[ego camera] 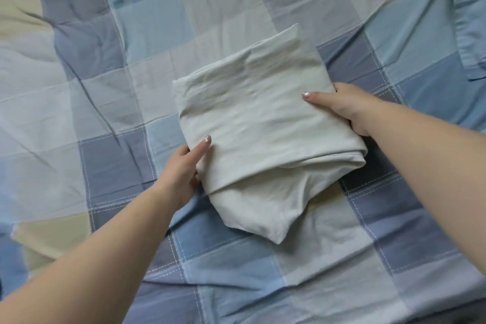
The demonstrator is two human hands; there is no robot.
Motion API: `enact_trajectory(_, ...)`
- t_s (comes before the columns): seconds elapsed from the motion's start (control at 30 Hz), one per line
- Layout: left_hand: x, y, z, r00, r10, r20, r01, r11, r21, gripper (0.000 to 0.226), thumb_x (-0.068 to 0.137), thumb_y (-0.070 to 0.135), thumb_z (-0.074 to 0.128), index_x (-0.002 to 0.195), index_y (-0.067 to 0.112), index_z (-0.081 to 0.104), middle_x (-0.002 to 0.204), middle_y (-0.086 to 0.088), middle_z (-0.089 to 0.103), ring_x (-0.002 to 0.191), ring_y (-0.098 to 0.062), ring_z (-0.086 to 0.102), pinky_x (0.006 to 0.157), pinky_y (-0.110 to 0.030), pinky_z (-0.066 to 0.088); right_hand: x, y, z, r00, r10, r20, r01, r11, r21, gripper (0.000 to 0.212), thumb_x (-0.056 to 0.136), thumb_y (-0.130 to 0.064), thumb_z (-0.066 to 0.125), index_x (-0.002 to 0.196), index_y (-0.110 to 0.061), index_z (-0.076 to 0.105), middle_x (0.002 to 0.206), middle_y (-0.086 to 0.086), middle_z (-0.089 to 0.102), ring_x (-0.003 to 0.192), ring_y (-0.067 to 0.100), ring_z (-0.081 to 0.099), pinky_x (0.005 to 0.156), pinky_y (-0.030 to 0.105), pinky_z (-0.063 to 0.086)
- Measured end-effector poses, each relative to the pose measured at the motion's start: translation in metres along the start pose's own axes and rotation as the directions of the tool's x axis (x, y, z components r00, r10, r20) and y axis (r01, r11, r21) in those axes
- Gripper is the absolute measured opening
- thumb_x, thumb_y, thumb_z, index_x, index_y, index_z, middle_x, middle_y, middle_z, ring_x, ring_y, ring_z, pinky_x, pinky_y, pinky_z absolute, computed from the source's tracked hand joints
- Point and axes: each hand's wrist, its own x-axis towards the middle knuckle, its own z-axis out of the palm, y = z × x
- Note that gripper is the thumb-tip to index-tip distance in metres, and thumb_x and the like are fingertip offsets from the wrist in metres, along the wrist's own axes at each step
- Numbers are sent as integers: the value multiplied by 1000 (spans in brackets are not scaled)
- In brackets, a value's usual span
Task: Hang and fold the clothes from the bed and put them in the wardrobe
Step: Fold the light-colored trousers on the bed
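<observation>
A folded pale grey-beige cotton garment (263, 123) lies on the bed, on a wrinkled checked bedspread of blue, grey and cream squares (86, 60), roughly at the middle of the visible bed surface. Its lower layers stick out toward the near edge in a rounded flap. The left hand (184, 173) grips the garment's left near edge, thumb on top of the cloth and fingers tucked beneath it. The right hand (339, 105) holds the right edge the same way, thumb lying flat on top, fingers hidden underneath. A pale blue flat cloth piece (470, 21) lies at the far right corner.
</observation>
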Motion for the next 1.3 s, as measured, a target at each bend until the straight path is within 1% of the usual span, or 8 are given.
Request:
enact_trajectory(0.3,-48,50,2,1000,-3,2,3,1000,-5,24,82,19,70,104,11,66,89,-3,76,75,-15,72,64,-28,60,-68,2,-7,999,-17,51,5,975,223,19,81,-23,72,97,-20,63,102,5,71,91,21,67,78,34,54)
enact_trajectory(0.5,-137,102,23,980,121,160,-127,991,29,23,84,15,65,106,10,64,99,-7,74,81,-15,72,71,-27,60,-176,-11,-43,997,-74,-28,79,906,416,47,64,-26,74,108,-13,63,95,5,74,80,17,70,67,28,57)
enact_trajectory(0.67,-222,134,34,935,163,316,-192,979,64,49,64,32,76,107,13,65,104,-8,73,87,-18,72,65,-26,58,-289,-26,-69,990,-68,-124,122,853,507,37,68,-24,72,103,-15,64,98,6,73,85,20,70,72,30,59)
enact_trajectory(0.83,-310,146,28,838,160,521,-242,966,92,90,28,51,94,103,9,67,99,-8,74,86,-19,72,64,-24,57,-420,-18,-70,965,-12,-261,149,848,509,36,75,-26,72,108,-14,63,98,3,74,89,19,70,71,29,58)
enact_trajectory(1.0,-403,132,12,728,83,680,-275,945,179,58,58,35,86,105,7,68,107,-13,72,92,-22,71,67,-25,57,-561,11,-35,916,19,-401,237,780,579,19,80,-20,70,98,-16,64,83,0,75,75,15,72,59,26,58)
enact_trajectory(1.07,-441,129,6,697,28,717,-297,921,253,44,71,19,79,110,5,65,108,-12,72,96,-23,70,70,-26,58,-621,19,-15,890,17,-456,286,757,588,42,64,-34,83,98,-17,64,86,0,75,77,15,72,63,27,59)
enact_trajectory(1.13,-475,129,4,650,-24,760,-323,896,304,52,67,19,82,113,4,63,108,-11,72,99,-25,69,73,-26,58,-670,31,0,859,64,-509,297,747,595,74,41,-48,90,103,-16,65,93,3,75,84,18,72,66,29,59)
enact_trajectory(1.3,-571,113,19,492,-107,864,-443,823,355,89,35,45,93,109,5,66,108,-13,72,97,-27,70,71,-29,59,-799,73,37,736,164,-657,416,656,630,48,64,-32,74,106,-11,65,93,6,75,82,19,72,63,28,58)
